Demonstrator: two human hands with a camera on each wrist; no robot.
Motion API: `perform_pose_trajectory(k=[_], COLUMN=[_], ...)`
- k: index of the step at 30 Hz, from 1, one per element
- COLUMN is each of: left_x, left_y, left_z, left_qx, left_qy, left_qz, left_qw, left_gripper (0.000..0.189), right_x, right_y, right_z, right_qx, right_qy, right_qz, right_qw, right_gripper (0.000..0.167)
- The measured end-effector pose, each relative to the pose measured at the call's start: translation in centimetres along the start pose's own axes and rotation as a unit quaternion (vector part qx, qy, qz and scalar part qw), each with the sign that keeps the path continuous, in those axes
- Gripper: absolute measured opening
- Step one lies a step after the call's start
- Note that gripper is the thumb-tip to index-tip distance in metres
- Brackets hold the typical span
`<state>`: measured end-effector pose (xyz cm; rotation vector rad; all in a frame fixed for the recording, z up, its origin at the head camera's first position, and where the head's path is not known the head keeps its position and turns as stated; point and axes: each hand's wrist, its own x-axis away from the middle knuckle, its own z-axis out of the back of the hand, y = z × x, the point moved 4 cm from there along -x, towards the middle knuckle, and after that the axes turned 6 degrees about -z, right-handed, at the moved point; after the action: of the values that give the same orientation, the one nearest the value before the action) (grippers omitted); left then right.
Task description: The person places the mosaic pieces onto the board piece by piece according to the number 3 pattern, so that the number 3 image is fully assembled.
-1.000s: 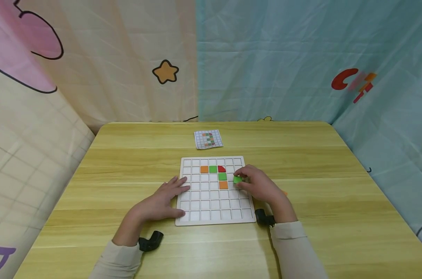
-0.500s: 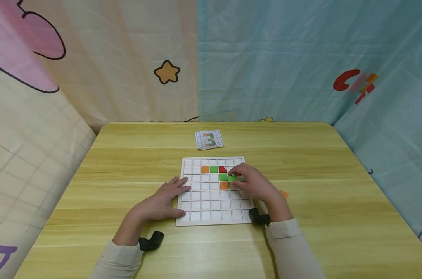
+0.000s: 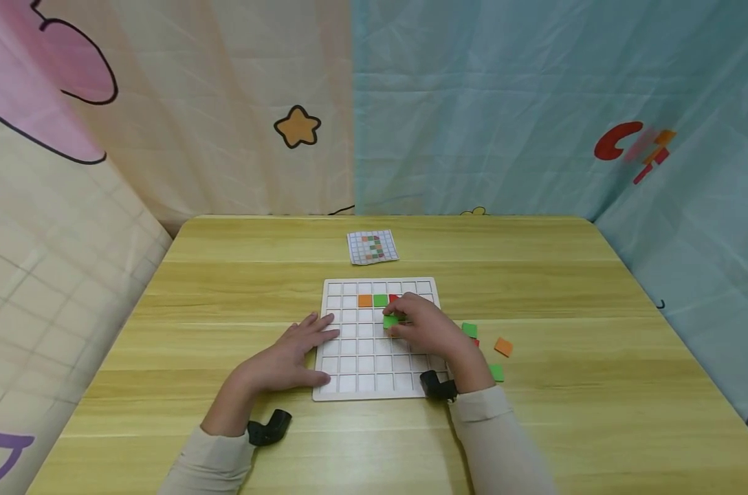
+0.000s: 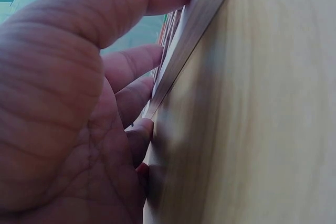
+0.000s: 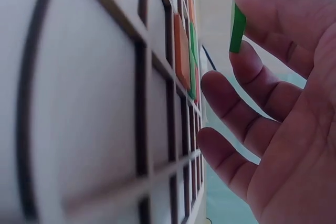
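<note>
Reading the clock face about the centre of a white gridded board (image 3: 365, 364), in head view. Pinching a green tile (image 3: 390, 322) between thumb and fingertips of the right hand (image 3: 426, 330), near the centre toward one o'clock and, by the right wrist view, apart from the board's surface. Resting the left hand (image 3: 284, 357), with fingers spread, on the board's edge between eight and ten o'clock. Showing from eleven to twelve o'clock a seated orange tile (image 3: 364, 300), a seated green tile (image 3: 381, 300) and a seated red tile (image 3: 393, 298) partly covered by the right hand. Presenting near three o'clock on the wooden table (image 3: 597, 385) two loose green tiles (image 3: 469, 330), a loose orange tile (image 3: 504, 346) and a loose red tile (image 3: 476, 342) mostly hidden. Displaying a small gridded card (image 3: 372, 247) at twelve o'clock beyond the board.
</note>
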<state>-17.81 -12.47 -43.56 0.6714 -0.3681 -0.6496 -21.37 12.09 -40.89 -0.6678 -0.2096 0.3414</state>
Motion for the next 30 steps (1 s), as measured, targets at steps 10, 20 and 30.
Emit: perform_pose_trajectory(k=[10, 20, 30], left_x=[0.1, 0.2, 0.2], left_y=[0.3, 0.3, 0.2], left_z=[0.2, 0.1, 0.1], left_qx=[0.002, 0.005, 0.001], left_qy=[0.002, 0.002, 0.007], left_qz=[0.0, -0.011, -0.011], left_qw=[1.0, 0.9999, 0.9999], left_gripper=[0.077, 0.077, 0.077], right_x=[-0.5, -0.3, -0.7], right_y=[-0.7, -0.4, -0.7], right_z=[-1.1, -1.5, -1.9], right_qx=[0.0, 0.016, 0.095], right_qy=[0.001, 0.005, 0.008], right_qz=[-0.021, -0.026, -0.021], right_qw=[0.9998, 0.9995, 0.9952], right_gripper=[0.02, 0.019, 0.021])
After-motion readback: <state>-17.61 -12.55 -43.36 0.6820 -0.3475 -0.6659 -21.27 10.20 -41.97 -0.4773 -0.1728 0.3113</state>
